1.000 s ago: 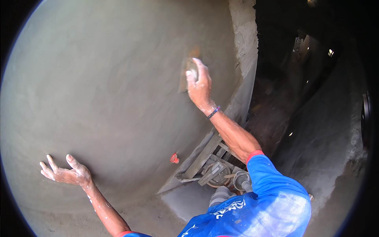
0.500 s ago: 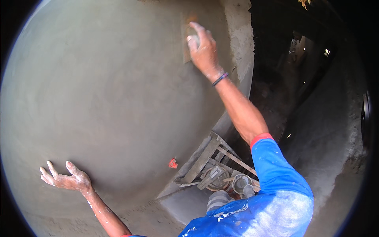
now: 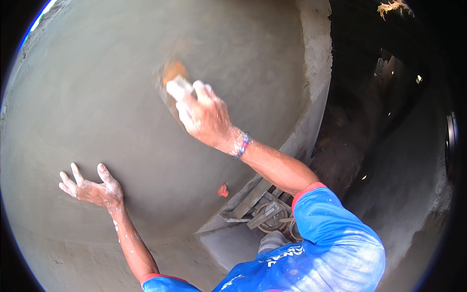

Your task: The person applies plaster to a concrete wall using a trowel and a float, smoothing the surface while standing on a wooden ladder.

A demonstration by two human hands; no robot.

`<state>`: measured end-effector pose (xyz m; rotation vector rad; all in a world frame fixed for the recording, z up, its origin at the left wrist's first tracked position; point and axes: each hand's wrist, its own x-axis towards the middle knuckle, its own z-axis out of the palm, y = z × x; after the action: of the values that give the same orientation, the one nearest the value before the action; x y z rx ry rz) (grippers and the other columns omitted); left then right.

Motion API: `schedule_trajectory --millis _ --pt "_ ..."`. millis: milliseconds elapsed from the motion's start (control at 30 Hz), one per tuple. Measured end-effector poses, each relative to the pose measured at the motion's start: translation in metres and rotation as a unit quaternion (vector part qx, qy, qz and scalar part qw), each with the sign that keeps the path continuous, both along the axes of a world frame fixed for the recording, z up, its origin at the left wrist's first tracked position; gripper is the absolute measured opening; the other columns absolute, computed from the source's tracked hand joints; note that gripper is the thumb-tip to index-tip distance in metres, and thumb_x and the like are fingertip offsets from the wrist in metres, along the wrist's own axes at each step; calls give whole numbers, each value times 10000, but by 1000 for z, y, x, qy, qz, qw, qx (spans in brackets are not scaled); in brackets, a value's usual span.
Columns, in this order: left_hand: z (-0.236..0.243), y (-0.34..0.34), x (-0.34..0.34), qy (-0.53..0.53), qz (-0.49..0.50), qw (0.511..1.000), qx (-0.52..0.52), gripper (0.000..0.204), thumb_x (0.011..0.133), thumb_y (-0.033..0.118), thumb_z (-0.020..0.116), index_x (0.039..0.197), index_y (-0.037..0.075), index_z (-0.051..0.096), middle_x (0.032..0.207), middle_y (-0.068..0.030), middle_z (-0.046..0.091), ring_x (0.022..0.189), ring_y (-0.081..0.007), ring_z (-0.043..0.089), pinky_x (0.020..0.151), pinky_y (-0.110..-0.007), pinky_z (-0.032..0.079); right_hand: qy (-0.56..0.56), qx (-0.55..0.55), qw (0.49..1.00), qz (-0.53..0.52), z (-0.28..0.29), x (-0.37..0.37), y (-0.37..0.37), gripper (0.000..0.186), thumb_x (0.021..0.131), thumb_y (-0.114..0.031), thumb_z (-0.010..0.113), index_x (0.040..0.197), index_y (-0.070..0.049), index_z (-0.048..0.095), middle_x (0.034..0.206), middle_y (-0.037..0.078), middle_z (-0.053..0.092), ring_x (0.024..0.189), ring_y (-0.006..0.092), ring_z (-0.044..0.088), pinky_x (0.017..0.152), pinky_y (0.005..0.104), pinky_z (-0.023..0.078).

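Smooth grey plaster covers the wall in front of me. My right hand is closed round the pale handle of a plastering trowel, whose blurred, rust-orange face lies against the upper middle of the wall. The hand hides part of the blade. My left hand is lower and to the left, its whitened fingers spread and holding nothing. It appears to rest on the plaster. Wet mortar coats the fingers of both hands.
A small red-orange piece sits at the wall's lower right. A rough, pale edge borders a dark space on the right. Below are wooden boards, a round container with a tool across it, and a partly hidden bucket.
My right hand has swept the trowel down and left from near the wall's right edge. My left hand stays spread, slightly higher in the picture; the view has shifted a little.
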<state>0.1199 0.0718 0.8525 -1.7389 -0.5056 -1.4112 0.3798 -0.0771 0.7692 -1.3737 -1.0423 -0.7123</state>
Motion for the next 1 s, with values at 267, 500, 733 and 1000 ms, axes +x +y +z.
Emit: schedule_trajectory --millis 267,500,733,1000 --pt "5 -5 4 -4 -20 1000 -7 679 961 515 568 1436 46 442 1540 -195 280 1437 -486 196 1118 -620 252 132 114 979 -103 32 91 -22 441 882 -113 596 1318 -64 547 1045 216 639 933 395 634 794 462 538" --pt "-4 -1 -7 -8 -5 999 -33 707 972 566 513 1428 30 443 1535 -201 259 1439 -488 178 1121 -632 243 -182 -89 979 15 -14 -13 3 485 856 -122 605 1341 -124 581 974 144 593 794 356 614 650 444 550" --pt "3 -6 1 -13 -14 999 -34 688 970 580 501 1447 91 419 1534 -195 260 1446 -493 153 1124 -632 233 -62 60 995 -50 116 3 8 443 851 -143 592 1294 -124 596 898 178 583 745 354 630 642 458 551" --pt "2 -9 11 -13 -19 999 -23 653 983 530 510 1443 75 419 1541 -199 268 1452 -474 155 1139 -598 225 -64 17 995 -78 135 52 -20 494 850 -119 628 1338 -170 567 1035 174 631 835 337 663 701 420 566"
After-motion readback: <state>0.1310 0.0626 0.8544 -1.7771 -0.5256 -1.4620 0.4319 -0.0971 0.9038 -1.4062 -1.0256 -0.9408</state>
